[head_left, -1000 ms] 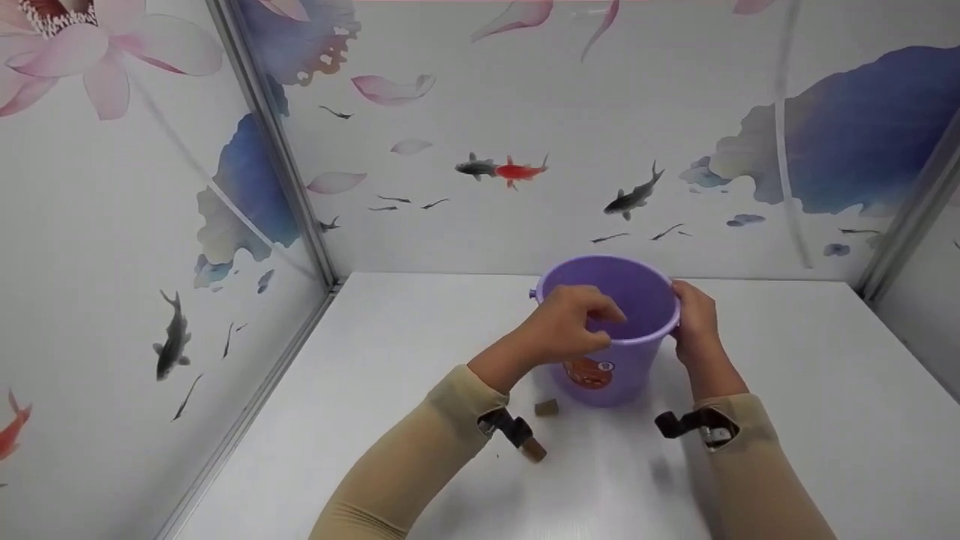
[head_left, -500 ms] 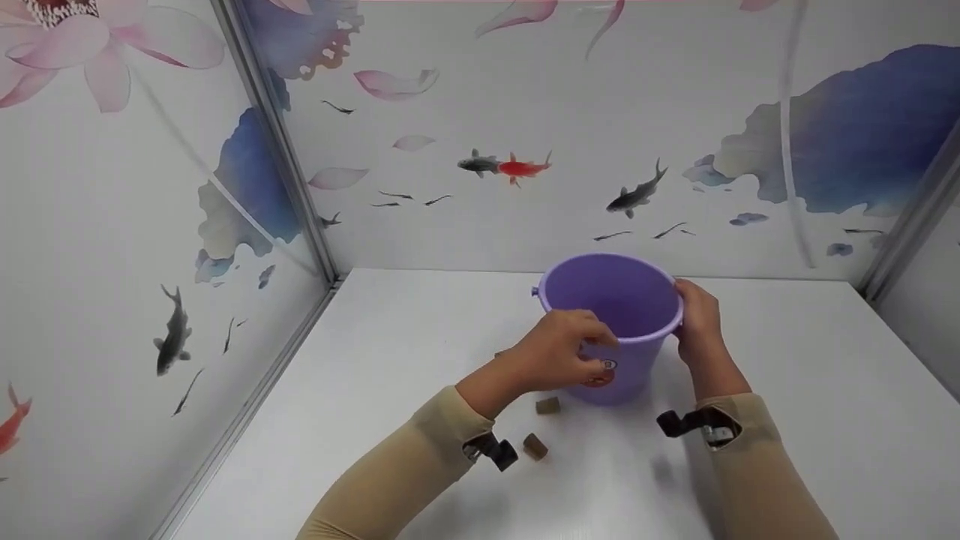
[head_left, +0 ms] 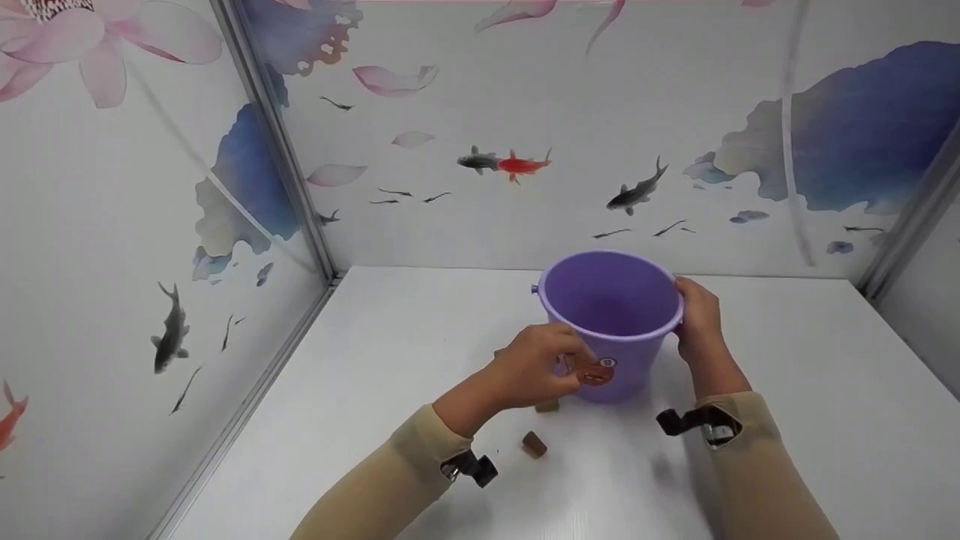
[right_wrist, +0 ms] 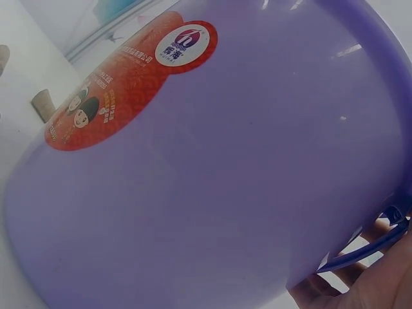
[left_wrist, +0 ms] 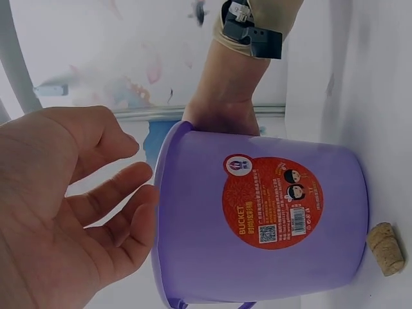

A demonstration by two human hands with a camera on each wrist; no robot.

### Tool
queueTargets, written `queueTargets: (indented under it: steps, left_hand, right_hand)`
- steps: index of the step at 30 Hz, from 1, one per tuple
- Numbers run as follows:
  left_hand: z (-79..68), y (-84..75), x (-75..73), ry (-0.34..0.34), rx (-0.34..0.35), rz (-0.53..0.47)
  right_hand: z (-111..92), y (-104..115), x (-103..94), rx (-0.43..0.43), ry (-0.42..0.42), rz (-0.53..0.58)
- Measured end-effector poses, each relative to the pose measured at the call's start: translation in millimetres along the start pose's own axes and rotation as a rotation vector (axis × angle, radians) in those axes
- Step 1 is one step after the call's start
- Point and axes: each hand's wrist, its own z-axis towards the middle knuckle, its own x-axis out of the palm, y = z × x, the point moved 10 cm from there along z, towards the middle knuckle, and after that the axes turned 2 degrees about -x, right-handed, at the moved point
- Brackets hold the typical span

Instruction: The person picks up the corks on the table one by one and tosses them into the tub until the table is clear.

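A purple plastic bucket stands upright on the white table, its red round label facing the front left. My right hand holds it at the right side of the rim; in the right wrist view, fingers reach behind the blue-purple handle. In front of the label hovers my left hand, its fingers loosely bent with nothing between them, as the left wrist view shows. A cork lies on the table before the bucket. Another cork near the bucket's base is partly covered by the left hand.
A bit of a further brown piece peeks out behind the left hand. White panels printed with fish and lotus enclose the table at the back and sides, joined by a metal corner post.
My left hand has drawn back from over the bucket's rim, moving down and left to in front of its side. The right hand keeps its hold on the bucket.
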Motion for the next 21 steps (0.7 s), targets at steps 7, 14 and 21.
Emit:
queueTargets:
  steps: [7, 14, 21]
  left_hand:
    - [-15.6, -0.3, 10.4, 0.036, -0.017, 0.054]
    - [-25.4, 5.6, 17.5, 0.058, -0.028, 0.066]
    - [-36.1, 15.7, 26.3, 0.072, -0.049, 0.109]
  right_hand:
    - [0, -3, 0.4, 0.022, -0.003, 0.008]
    - [0, -5, -1.7, 0.03, -0.029, 0.011]
    - [-4, -7, -4.0, 0.046, -0.042, -0.016]
